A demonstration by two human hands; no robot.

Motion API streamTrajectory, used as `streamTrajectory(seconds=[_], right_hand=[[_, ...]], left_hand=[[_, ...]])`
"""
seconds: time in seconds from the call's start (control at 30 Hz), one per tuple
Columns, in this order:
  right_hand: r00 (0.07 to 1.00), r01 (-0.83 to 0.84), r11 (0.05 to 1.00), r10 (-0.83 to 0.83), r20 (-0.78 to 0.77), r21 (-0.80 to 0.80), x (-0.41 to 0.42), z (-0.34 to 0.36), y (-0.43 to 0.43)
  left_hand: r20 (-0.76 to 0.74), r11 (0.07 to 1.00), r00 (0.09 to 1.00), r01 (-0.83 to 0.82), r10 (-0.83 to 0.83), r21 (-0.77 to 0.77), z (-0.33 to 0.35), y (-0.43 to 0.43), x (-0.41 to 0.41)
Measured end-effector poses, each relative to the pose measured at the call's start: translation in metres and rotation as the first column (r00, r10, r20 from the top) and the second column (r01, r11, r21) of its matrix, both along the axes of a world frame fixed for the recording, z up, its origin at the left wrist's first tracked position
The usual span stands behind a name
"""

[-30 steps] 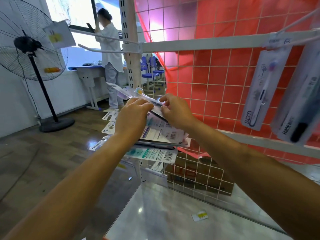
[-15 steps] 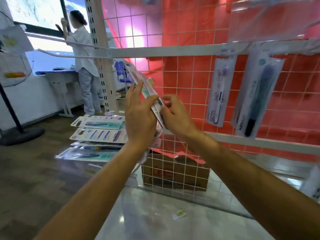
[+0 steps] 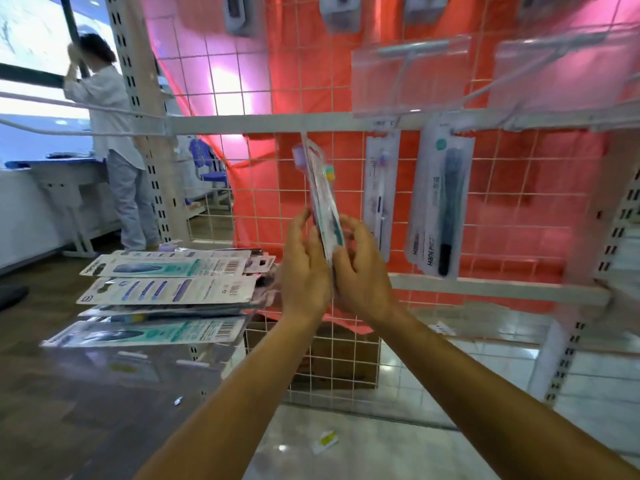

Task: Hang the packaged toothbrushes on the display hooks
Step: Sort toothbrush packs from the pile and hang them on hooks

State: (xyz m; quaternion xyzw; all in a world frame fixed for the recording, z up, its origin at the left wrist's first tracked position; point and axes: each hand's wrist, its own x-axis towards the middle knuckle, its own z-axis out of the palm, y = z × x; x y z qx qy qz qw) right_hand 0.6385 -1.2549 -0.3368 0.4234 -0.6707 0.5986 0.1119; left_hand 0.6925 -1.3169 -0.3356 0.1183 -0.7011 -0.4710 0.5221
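Both hands up at the rack now. Toothbrush pack (image 3: 322, 192) sits between them, just under the white rail (image 3: 242, 123), left of the 2 hung packs (image 3: 440, 202). Left hand (image 3: 304, 268): fingers straight, pressed together, flat on the pack's left face. Right hand (image 3: 363, 271): fingers curled, pinching the lower part from the other side. Long axis is near vertical, top leaning a bit left, brush heads & hang-tab end up, pack edge-on to me. Hook tip is too blurred, can't place it. Imo I should turn the face toward me so the tab hole shows, grip low, line hole w/ hook, then slide it back level. The spare stack (image 3: 166, 289) lies flat at left.
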Motion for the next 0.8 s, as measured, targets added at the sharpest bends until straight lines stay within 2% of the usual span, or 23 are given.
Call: streamTrajectory(seconds=[0.2, 0.4, 0.5, 0.6, 0.8], right_hand=[[0.997, 0.03, 0.999, -0.028, 0.068, -0.038, -0.007, -0.009, 0.011], [0.966, 0.023, 0.998, -0.008, 0.26, -0.056, -0.011, -0.007, 0.018], [0.963, 0.024, 0.997, -0.002, 0.27, -0.077, -0.01, -0.007, 0.026], [0.955, -0.043, 0.988, 0.083, 0.284, -0.145, -0.007, -0.008, 0.033], [0.912, -0.133, 0.964, 0.211, 0.353, -0.232, -0.004, -0.009, 0.038]], left_hand=[[-0.008, 0.971, 0.995, 0.097, -0.098, 0.22, -0.008, 0.006, -0.001], [0.016, 0.973, 0.993, 0.111, -0.117, 0.201, -0.012, 0.005, -0.001], [0.0, 0.966, 0.994, 0.108, -0.111, 0.236, -0.012, 0.005, 0.002], [-0.016, 0.956, 0.993, 0.113, -0.113, 0.271, -0.012, 0.004, 0.005], [0.014, 0.966, 0.991, 0.125, -0.132, 0.227, -0.016, 0.007, 0.008]])
